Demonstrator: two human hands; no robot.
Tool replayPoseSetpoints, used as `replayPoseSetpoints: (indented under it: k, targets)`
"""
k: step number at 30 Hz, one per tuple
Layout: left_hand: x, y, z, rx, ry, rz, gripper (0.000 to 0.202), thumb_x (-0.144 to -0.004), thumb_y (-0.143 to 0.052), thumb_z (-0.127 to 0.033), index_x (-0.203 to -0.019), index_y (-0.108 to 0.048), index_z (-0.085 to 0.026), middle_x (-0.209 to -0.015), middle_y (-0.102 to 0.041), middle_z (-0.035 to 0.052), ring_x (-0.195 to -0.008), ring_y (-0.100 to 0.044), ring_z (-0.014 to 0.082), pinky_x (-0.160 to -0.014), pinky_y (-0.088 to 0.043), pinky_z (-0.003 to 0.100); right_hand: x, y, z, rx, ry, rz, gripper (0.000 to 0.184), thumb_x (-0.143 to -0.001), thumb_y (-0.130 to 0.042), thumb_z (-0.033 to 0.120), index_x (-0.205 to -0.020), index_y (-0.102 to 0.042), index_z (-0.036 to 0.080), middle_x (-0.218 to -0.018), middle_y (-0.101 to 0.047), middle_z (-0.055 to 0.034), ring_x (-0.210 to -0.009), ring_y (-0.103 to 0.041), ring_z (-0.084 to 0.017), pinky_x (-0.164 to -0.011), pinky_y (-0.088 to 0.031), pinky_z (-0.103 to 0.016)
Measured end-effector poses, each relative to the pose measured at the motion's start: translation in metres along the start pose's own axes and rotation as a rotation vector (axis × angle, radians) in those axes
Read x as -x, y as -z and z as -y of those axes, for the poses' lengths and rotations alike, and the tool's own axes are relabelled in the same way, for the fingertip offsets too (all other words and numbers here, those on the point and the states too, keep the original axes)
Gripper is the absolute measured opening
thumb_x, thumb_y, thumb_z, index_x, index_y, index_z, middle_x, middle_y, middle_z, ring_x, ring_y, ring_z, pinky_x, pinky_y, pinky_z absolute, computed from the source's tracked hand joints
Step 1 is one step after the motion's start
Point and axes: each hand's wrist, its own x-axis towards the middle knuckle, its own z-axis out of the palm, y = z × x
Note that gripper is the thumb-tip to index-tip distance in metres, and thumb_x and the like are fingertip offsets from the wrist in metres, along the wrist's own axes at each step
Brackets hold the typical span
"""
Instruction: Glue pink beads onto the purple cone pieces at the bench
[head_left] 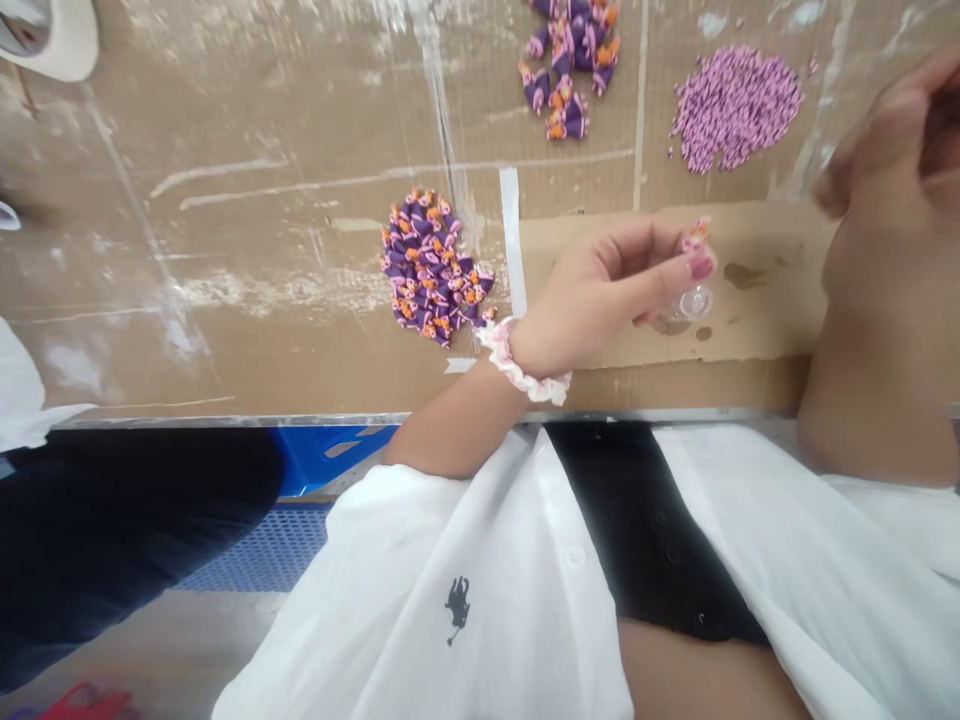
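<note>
1. Here we are, right of the long strip of white paper-like tape (513, 240): the left hand (600, 290) has thumb and finger pinched on one small pink-and-orange moulded figure (697, 234), held up at the fingertips.
2. Just under that thumb, also right of the tape, sits one small clear round piece, perhaps plastic (694, 302); whether it's gripped too, I can't tell.
3. Out on the far right of the tape, the right hand (892, 150) is raised, well apart from the left, fingers curled. It's badly blurred, so I can't say whether anything is in it.
4. Progress check! Partway, I'd judge: one figure in hand, with plenty of material lying about. Which heap is finished and which is waiting, the view doesn't settle.
5. Counting now: two groups of figures. Left of the tape, a dense heap of purple, pink and orange figures (427, 265), dozens at a guess, overlapping too much for an exact number.
6. Beyond the tape's far end and to its right, a looser cluster of purple-and-orange figures (574, 60), roughly ten, cut off by the picture's edge.
7. Farther right of the tape, one pile of tiny pink-and-purple pieces (739, 108), hundreds by the look of it, far too many to count!
</note>
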Motion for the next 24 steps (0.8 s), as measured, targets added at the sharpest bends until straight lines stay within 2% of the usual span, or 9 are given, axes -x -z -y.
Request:
replayPoseSetpoints:
  k: [2,3,5,7,10,16,21,24]
  targets:
    - [0.001,-0.004,0.004,0.026,0.060,-0.013,0.031,-0.069,-0.079,-0.044,-0.075,-0.066,-0.016,-0.060,-0.052,-0.0044,-0.050,-0.040,0.0029,-0.050,-0.034,0.021,0.018,-0.008,0.021,-0.229,0.005,-0.006,0.019,-0.091,-0.056,0.047,-0.087,-0.055,0.029,-0.072,-0.047,-0.0019,-0.059,-0.045,-0.016,-0.058,-0.040,-0.036]
    - [0.002,-0.006,0.007,0.041,0.092,-0.009,0.032,-0.069,-0.079,-0.044,-0.077,-0.067,-0.016,-0.062,-0.054,-0.0037,-0.051,-0.040,0.0029,-0.050,-0.034,0.021,0.026,-0.011,0.029,-0.314,0.005,0.072,0.018,-0.091,-0.057,0.044,-0.084,-0.055,0.029,-0.072,-0.046,-0.0016,-0.057,-0.044,-0.015,-0.054,-0.039,-0.035]
    - [0.003,-0.009,0.012,0.085,0.149,0.016,0.032,-0.070,-0.079,-0.043,-0.081,-0.068,-0.015,-0.064,-0.055,-0.0027,-0.053,-0.041,0.0033,-0.050,-0.032,0.021,0.038,-0.015,0.036,-0.468,0.096,0.196,0.012,-0.089,-0.062,0.036,-0.083,-0.056,0.027,-0.070,-0.046,-0.0007,-0.056,-0.046,-0.015,-0.048,-0.040,-0.033]
    - [0.004,-0.012,0.017,0.150,0.178,0.037,0.033,-0.069,-0.080,-0.042,-0.083,-0.069,-0.014,-0.060,-0.052,-0.0038,-0.053,-0.041,0.0035,-0.050,-0.031,0.021,0.043,-0.016,0.037,-0.544,0.170,0.272,0.004,-0.091,-0.058,0.027,-0.087,-0.058,0.025,-0.074,-0.051,-0.0023,-0.061,-0.051,-0.016,-0.047,-0.042,-0.030]
    - [0.007,-0.014,0.021,0.206,0.186,0.044,0.034,-0.066,-0.082,-0.042,-0.080,-0.068,-0.013,-0.058,-0.050,-0.0048,-0.055,-0.041,0.0037,-0.053,-0.033,0.021,0.043,-0.014,0.034,-0.485,0.273,0.277,0.004,-0.088,-0.059,0.018,-0.090,-0.060,0.022,-0.074,-0.055,-0.0027,-0.066,-0.055,-0.016,-0.051,-0.045,-0.029]
    - [0.009,-0.015,0.019,0.234,0.135,0.057,0.030,-0.066,-0.083,-0.038,-0.074,-0.069,-0.013,-0.063,-0.056,-0.0027,-0.058,-0.045,0.0040,-0.055,-0.034,0.021,0.046,-0.012,0.032,-0.374,0.352,0.287,0.008,-0.086,-0.063,0.020,-0.093,-0.062,0.025,-0.076,-0.059,-0.0024,-0.065,-0.056,-0.016,-0.052,-0.048,-0.030]
    - [0.009,-0.016,0.013,0.260,0.080,0.100,0.027,-0.063,-0.085,-0.032,-0.072,-0.068,-0.013,-0.072,-0.063,-0.0006,-0.069,-0.056,0.0069,-0.071,-0.047,0.024,0.049,-0.012,0.025,-0.293,0.413,0.211,0.011,-0.086,-0.063,0.023,-0.095,-0.064,0.029,-0.078,-0.061,-0.0025,-0.061,-0.056,-0.016,-0.049,-0.047,-0.033]
    - [0.009,-0.016,0.011,0.247,0.056,0.098,0.027,-0.064,-0.085,-0.032,-0.072,-0.067,-0.013,-0.071,-0.063,-0.0003,-0.070,-0.058,0.0073,-0.072,-0.049,0.023,0.049,-0.012,0.024,-0.301,0.460,0.210,0.016,-0.084,-0.065,0.019,-0.097,-0.064,0.028,-0.079,-0.063,-0.0023,-0.061,-0.059,-0.017,-0.049,-0.048,-0.032]
